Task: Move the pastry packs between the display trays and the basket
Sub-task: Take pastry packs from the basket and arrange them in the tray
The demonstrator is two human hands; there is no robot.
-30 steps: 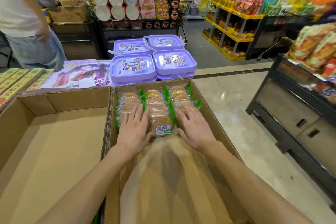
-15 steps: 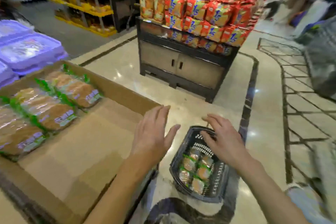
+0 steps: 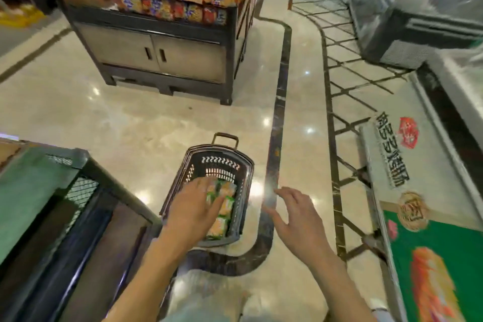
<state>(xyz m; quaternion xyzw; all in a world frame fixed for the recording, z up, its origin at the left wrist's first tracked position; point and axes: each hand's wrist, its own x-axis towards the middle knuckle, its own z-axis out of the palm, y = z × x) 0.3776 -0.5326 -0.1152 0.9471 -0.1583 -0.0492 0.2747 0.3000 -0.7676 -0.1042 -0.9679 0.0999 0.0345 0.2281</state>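
A dark plastic basket [image 3: 241, 165] stands on the shiny floor below me, with several green-and-orange pastry packs [image 3: 222, 213] lying in it. My left hand [image 3: 194, 210] reaches down over the basket's near left side, fingers stretched toward the packs; whether it touches them I cannot tell. My right hand [image 3: 295, 217] hovers to the right of the basket, fingers spread and holding nothing. The cardboard display trays are out of view.
The dark display stand [image 3: 65, 206] with a mesh side is at my left. A snack display island [image 3: 162, 34] stands ahead. Freezer cabinets [image 3: 418, 21] line the right, and a green promotional panel [image 3: 431, 256] is at the near right.
My view swung from the cardboard tray down to the floor basket. Both hands left the packs in the tray; the left has dropped toward the basket, the right moved beside it.
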